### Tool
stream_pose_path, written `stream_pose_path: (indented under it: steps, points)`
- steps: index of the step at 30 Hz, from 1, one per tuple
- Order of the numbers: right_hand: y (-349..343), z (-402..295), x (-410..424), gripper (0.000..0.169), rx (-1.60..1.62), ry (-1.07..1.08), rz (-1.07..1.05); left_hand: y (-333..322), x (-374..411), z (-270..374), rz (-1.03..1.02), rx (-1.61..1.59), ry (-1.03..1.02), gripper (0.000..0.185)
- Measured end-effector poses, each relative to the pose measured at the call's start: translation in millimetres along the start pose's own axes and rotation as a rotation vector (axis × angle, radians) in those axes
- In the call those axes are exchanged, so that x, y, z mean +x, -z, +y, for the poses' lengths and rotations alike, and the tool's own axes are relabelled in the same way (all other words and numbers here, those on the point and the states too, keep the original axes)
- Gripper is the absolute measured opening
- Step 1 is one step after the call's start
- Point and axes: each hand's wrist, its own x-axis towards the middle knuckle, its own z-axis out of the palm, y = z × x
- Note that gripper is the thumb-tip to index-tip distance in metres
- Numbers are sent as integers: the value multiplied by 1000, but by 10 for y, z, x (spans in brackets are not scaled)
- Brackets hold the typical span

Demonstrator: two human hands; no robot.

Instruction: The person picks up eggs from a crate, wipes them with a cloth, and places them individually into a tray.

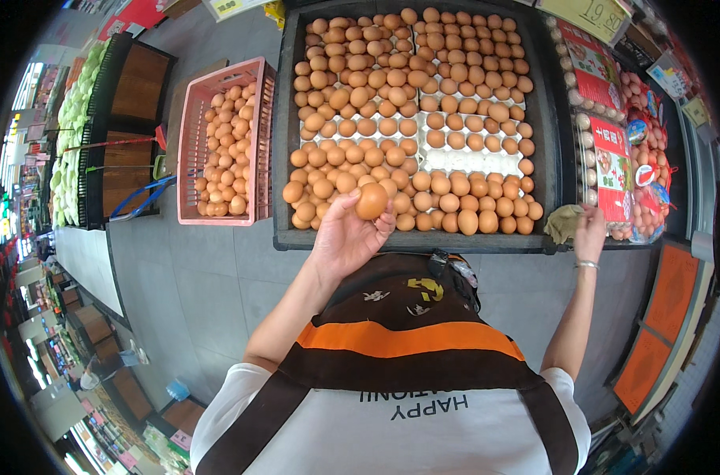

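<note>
My left hand (351, 234) holds a brown egg (371, 200) between thumb and fingers, palm up, over the near edge of a dark display bin (407, 240). Beneath and beyond it, many brown eggs (360, 95) sit in rows and heaps on pulp egg trays (469, 161), whose pale cells show in the right half. At the bin's near right corner, my right hand (589, 234) pinches a crumpled olive-green cloth (563, 224). That hand wears a bracelet at the wrist.
A pink plastic crate (262, 148) heaped with brown eggs stands left of the bin. Boxed eggs (609, 160) and red net bags of eggs (648, 166) lie to the right. Green vegetables (78, 136) fill a stand at far left. Price signs (591, 15) line the back.
</note>
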Motion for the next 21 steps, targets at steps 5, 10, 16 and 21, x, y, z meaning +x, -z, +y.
stream_pose_path:
  steps: [5,10,16,21]
  points:
    - [515,-741,-17,12,1190,-213,-147,-40,-108,65,8,229,-58,49]
    - [427,-2473,-315,32,1094,-88,-580,-75,-218,121,4,307,-54,42]
    - [-485,-3509,-800,31,1081,-72,-1016,86,-433,143,31,304,-196,37]
    - [-702,-3959,-1045,37,1150,-157,-1125,241,-719,226,76,185,-378,36]
